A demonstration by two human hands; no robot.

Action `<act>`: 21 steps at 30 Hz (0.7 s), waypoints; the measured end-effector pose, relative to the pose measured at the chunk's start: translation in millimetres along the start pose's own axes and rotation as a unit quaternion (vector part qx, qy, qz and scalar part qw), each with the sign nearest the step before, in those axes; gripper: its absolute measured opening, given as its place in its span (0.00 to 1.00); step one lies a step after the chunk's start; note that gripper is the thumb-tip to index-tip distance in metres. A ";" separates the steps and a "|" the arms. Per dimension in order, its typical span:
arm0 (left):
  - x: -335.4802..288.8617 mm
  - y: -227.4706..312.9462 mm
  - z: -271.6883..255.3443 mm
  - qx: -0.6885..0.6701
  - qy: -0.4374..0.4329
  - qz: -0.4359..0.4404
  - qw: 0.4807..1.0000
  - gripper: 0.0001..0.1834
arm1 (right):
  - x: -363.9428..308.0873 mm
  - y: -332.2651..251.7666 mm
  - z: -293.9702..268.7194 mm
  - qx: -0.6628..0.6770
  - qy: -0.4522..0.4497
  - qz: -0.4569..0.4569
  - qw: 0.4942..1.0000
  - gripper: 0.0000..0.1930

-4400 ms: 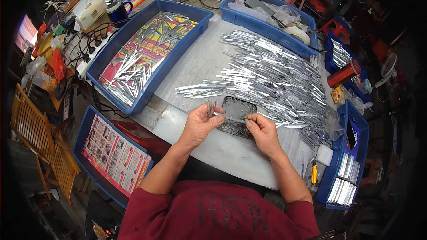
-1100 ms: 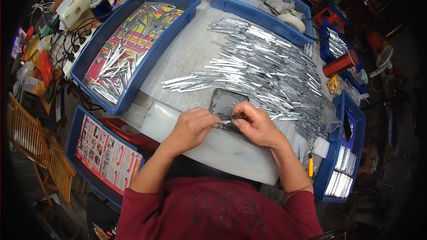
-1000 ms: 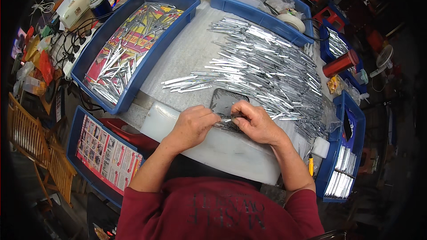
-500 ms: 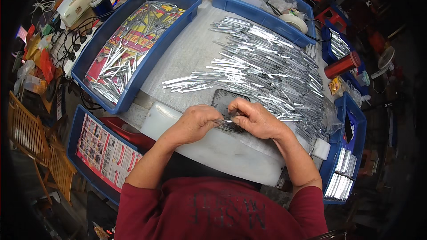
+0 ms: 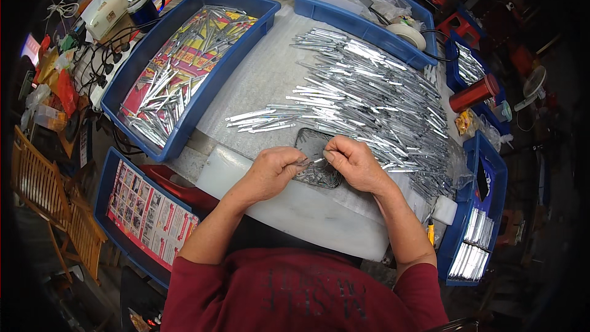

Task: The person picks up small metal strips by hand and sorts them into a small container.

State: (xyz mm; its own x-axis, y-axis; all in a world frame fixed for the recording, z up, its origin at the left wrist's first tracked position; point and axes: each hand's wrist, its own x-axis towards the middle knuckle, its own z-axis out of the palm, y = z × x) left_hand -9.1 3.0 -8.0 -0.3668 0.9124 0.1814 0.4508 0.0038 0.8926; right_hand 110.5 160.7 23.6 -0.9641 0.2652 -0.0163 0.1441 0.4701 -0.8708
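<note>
My left hand (image 5: pixel 276 171) is closed in a pinch on a thin metal piece (image 5: pixel 317 160), whose bright end sticks out toward the right. Facing it, my right hand (image 5: pixel 357 163) has its thumb and forefinger pressed together; whatever is between them is too small to make out. A narrow gap separates the two hands. Below them lies a dark shallow tray (image 5: pixel 297 142) holding many small, thin wire-like parts. Just beyond the hands spreads a large heap of slim silver metal strips (image 5: pixel 369 98), a few of them reaching out to the left.
A blue bin (image 5: pixel 215 86) with loose strips stands at left, another blue bin (image 5: pixel 106 221) with a printed sheet below it. At right, a blue bin (image 5: pixel 452 264) holds stacked strips. Beyond the heap sits a blue bin (image 5: pixel 369 27) of plastic bags. A white board (image 5: pixel 295 215) edges the table.
My right hand has drawn slightly away from my left, widening the gap between the fingertips. More of the dark tray and its small parts now shows. The left hand has hardly moved.
</note>
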 end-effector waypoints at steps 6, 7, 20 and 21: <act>-2.6 -3.1 2.8 0.032 0.019 0.030 0.999 0.05 | -4.6 0.3 14.1 0.005 0.044 -0.011 0.999 0.06; -1.9 -3.5 2.0 0.031 0.013 0.025 0.999 0.05 | -5.7 0.1 15.3 0.011 0.057 0.009 0.998 0.06; 34.0 -18.2 -67.8 0.133 0.076 -0.146 0.977 0.07 | -29.6 21.0 13.8 0.111 0.092 0.021 0.989 0.07; 32.9 -26.6 -72.6 0.195 0.107 -0.098 0.970 0.05 | -30.3 20.5 15.1 0.115 0.080 0.013 0.990 0.07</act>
State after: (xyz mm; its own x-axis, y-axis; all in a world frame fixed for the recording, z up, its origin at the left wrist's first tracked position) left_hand -92.2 3.1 4.2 -0.6186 0.7727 0.1424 0.6135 0.3618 0.7019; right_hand 139.3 149.5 -1.1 -0.9107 0.4125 0.0224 0.0948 0.2616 -0.9605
